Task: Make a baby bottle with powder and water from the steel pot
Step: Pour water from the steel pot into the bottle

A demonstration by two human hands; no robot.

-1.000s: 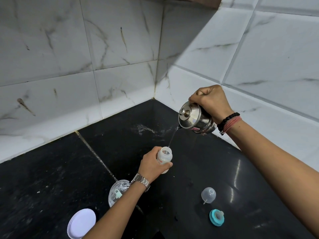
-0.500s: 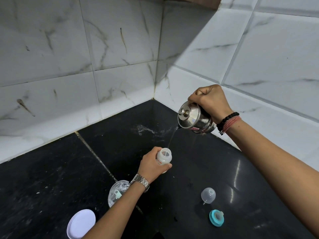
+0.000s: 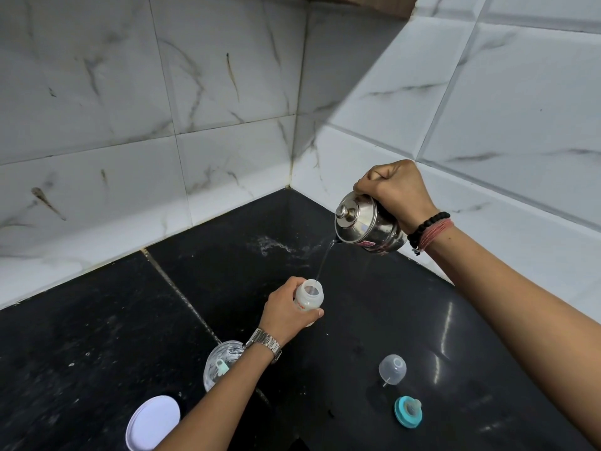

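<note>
My right hand (image 3: 395,192) grips the handle of a small lidded steel pot (image 3: 366,227), which is tilted to the left above the black counter. A thin stream of water runs from its spout into the open mouth of a white baby bottle (image 3: 309,296). My left hand (image 3: 286,312) holds that bottle upright on the counter, fingers wrapped round its body. An open clear powder container (image 3: 221,361) with a pale green scoop inside sits just under my left wrist.
A white round lid (image 3: 153,423) lies at the lower left. A clear bottle cap (image 3: 392,369) and a teal ring with its teat (image 3: 408,411) lie on the black counter (image 3: 97,336) at the lower right. White marble tile walls meet in a corner behind.
Almost nothing differs. The pot stays tilted and the water keeps running into the bottle; both hands hold their places.
</note>
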